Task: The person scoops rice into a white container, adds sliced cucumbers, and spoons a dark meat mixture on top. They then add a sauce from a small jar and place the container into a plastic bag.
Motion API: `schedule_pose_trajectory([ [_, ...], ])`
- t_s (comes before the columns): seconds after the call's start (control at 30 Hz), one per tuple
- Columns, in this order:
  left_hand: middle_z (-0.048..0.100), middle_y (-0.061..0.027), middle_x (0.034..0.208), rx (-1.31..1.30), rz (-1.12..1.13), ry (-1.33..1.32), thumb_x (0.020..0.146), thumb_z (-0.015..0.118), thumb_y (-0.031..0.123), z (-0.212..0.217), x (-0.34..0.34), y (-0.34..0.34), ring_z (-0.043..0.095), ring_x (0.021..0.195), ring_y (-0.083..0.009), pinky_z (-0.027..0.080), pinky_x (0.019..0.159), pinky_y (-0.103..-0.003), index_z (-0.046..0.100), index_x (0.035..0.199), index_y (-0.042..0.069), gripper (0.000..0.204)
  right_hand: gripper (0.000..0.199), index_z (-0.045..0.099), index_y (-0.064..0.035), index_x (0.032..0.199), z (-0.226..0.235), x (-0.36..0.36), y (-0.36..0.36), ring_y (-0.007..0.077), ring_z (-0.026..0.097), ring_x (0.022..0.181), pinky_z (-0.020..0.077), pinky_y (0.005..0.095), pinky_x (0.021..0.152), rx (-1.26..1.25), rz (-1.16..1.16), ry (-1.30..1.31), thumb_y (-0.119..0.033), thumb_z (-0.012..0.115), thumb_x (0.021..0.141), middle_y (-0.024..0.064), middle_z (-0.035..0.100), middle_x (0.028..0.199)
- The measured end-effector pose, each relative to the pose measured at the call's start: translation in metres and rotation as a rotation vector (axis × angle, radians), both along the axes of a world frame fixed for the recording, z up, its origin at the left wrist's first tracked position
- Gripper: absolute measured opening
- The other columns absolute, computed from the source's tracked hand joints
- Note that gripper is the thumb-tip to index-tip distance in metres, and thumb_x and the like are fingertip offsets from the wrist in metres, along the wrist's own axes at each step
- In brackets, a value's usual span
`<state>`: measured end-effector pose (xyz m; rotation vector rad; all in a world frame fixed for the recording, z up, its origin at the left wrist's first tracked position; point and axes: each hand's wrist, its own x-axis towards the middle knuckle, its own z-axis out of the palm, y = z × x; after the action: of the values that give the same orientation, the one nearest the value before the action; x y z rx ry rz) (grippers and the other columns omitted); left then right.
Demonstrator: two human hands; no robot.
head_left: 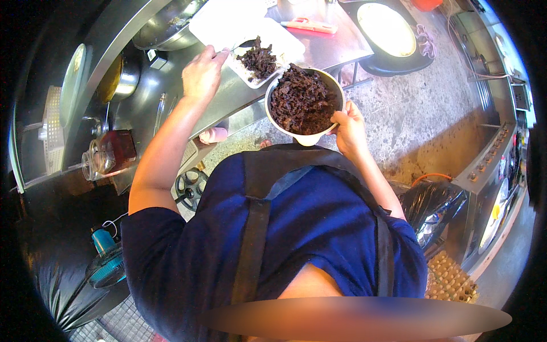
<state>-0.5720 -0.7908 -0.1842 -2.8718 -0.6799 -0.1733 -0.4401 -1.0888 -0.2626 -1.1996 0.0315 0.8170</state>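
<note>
One pale bowl [305,105], heaped with dark shredded food, is held at its rim in the right hand [348,130] beside the steel tabletop [327,48]. The left hand [203,74] has its grip closed on one utensil [232,48] over one white cutting board [245,25] carrying a second dark pile [258,59].

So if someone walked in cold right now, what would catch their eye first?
Most likely the metal bowl heaped with dark chopped pieces, held at its rim by the right hand at centre frame. Just above it, the left hand holds a utensil over a white cutting board on the steel counter, where a smaller dark pile lies. A round tray sits at upper right.
</note>
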Motion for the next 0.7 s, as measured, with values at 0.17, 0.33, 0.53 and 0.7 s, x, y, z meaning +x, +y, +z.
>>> schedule_pose_trajectory([
  [0.17, 0.059, -0.0072, 0.098, 0.085, -0.089, 0.061, 0.085, 0.054, 0.015, -0.018, -0.015, -0.010, 0.062, 0.089, -0.0264, 0.052, 0.073, -0.040, 0.061, 0.115, 0.018, 0.031, 0.020, 0.041, -0.0104, 0.077, -0.001, 0.001, -0.003, 0.0136, 0.051, 0.051, 0.0452, 0.0269, 0.039, 0.022, -0.008, -0.016, 0.007, 0.051, 0.076, 0.0037, 0.054, 0.071],
  [0.33, 0.058, -0.0070, 0.100, 0.053, -0.089, 0.090, 0.084, 0.054, 0.014, -0.011, -0.029, -0.011, 0.061, 0.088, -0.0263, 0.052, 0.073, -0.040, 0.060, 0.114, 0.017, 0.031, 0.018, 0.042, -0.0096, 0.078, -0.001, 0.004, -0.006, 0.0137, 0.052, 0.052, 0.0463, 0.0264, 0.040, 0.025, -0.001, -0.009, 0.006, 0.051, 0.076, 0.0039, 0.054, 0.072],
  [0.53, 0.056, -0.0056, 0.094, 0.134, -0.143, 0.059, 0.080, 0.054, 0.011, -0.009, -0.024, -0.019, 0.060, 0.088, -0.0249, 0.052, 0.071, -0.039, 0.060, 0.115, 0.018, 0.036, 0.017, 0.043, -0.0086, 0.080, -0.005, 0.005, -0.006, 0.0137, 0.052, 0.052, 0.0465, 0.0268, 0.041, 0.041, 0.004, -0.034, 0.006, 0.051, 0.076, 0.0041, 0.054, 0.073],
  [0.7, 0.058, -0.0076, 0.094, -0.115, 0.007, 0.041, 0.082, 0.057, 0.015, 0.024, -0.023, -0.041, 0.061, 0.086, -0.0255, 0.052, 0.072, -0.040, 0.064, 0.111, 0.017, 0.030, 0.017, 0.044, -0.0083, 0.080, -0.001, 0.008, -0.006, 0.0144, 0.053, 0.054, 0.0463, 0.0266, 0.041, 0.031, 0.037, -0.045, 0.006, 0.050, 0.075, 0.0051, 0.055, 0.074],
])
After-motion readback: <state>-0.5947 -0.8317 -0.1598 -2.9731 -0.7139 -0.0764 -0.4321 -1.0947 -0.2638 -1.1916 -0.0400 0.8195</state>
